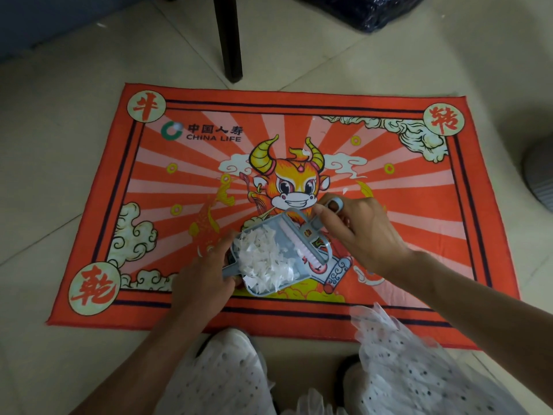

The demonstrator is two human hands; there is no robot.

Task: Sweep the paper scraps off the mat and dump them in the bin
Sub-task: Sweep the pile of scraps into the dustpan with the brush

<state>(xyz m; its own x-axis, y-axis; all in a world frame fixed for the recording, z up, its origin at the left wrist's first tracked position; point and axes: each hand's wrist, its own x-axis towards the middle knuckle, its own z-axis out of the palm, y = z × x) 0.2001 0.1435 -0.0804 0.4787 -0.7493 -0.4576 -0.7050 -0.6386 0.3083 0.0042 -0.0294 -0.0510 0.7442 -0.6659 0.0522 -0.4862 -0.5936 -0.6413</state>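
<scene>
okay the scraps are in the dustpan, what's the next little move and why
Probably lift the small blue plastic dustpan level with the left hand: the torn white paper scraps are heaped inside, and the right hand holds the pink-bristled blue hand brush against them.

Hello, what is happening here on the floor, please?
A person crouches at a red mat on the tiled floor. The left hand holds a small blue dustpan full of white paper scraps. The right hand holds a small brush at the pan's mouth. A few tiny scraps remain on the mat. The scraps are not yet dumped.
</scene>
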